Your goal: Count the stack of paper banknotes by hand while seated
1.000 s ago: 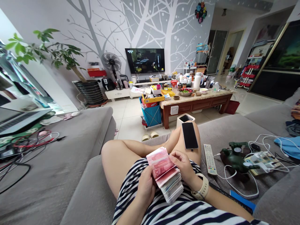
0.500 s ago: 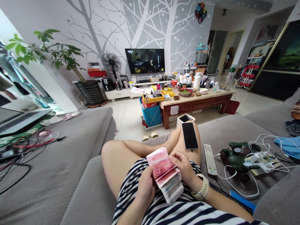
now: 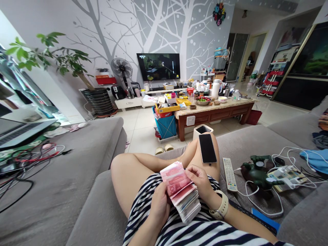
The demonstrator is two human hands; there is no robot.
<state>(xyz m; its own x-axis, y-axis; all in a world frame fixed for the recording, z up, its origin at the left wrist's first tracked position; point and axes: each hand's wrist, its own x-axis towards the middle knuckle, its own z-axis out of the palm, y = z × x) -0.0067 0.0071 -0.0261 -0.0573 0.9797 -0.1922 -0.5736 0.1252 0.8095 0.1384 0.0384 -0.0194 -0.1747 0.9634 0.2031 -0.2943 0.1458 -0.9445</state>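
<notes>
A thick stack of banknotes [image 3: 188, 206], folded over, lies above my lap between both hands. Red notes marked 100 fan out at its upper end. My left hand [image 3: 160, 203] grips the stack from the left, thumb on top and the other fingers mostly hidden underneath. At the right edge of the red notes, my right hand [image 3: 200, 179] is closed, pinching them between thumb and forefinger. On my right wrist is a pale watch [image 3: 220, 205]. A black-screened phone [image 3: 207, 148] rests on my right thigh, beyond the notes.
Right of me on the grey sofa [image 3: 238, 140] lie a remote control [image 3: 230, 174], a dark green figure [image 3: 260, 171] and a power strip [image 3: 287, 177] with white cables. Tangled cables [image 3: 23, 167] and a laptop [image 3: 23, 131] lie at left. A cluttered coffee table [image 3: 215, 114] stands ahead.
Both hands and the banknotes stay practically where they were. Only the picture on the television screen differs.
</notes>
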